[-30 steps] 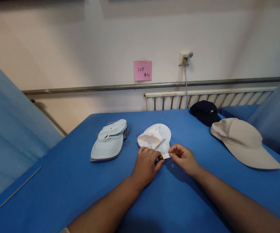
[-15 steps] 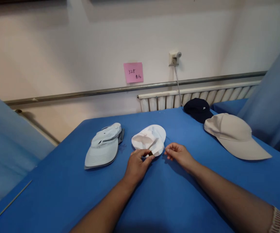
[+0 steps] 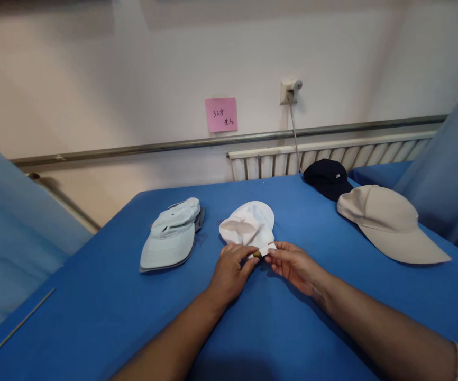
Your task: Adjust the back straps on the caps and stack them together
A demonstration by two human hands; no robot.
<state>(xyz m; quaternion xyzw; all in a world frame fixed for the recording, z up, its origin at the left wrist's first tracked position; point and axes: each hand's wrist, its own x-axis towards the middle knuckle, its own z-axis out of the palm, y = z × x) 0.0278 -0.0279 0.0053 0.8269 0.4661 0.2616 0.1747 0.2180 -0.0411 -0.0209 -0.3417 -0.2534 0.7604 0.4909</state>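
Observation:
A white cap [image 3: 248, 225] lies folded on the blue table [image 3: 134, 296], its back strap turned towards me. My left hand [image 3: 231, 270] pinches the strap's end, where a small brass buckle [image 3: 257, 254] shows between the fingertips. My right hand [image 3: 294, 263] comes in from the right and pinches the white strap beside the buckle, its fingertips almost touching those of my left hand.
A pale blue cap [image 3: 169, 237] lies left of the white one. A beige cap [image 3: 387, 222] and a dark navy cap [image 3: 328, 178] lie at the right back. Blue cloth panels flank the table. A thin stick [image 3: 17, 326] lies near the left edge. A radiator and a pink note are on the wall.
My right hand let go of the strap half a second ago, drew slightly away, and has now come back to pinch it beside my left hand. The camera shifted a little.

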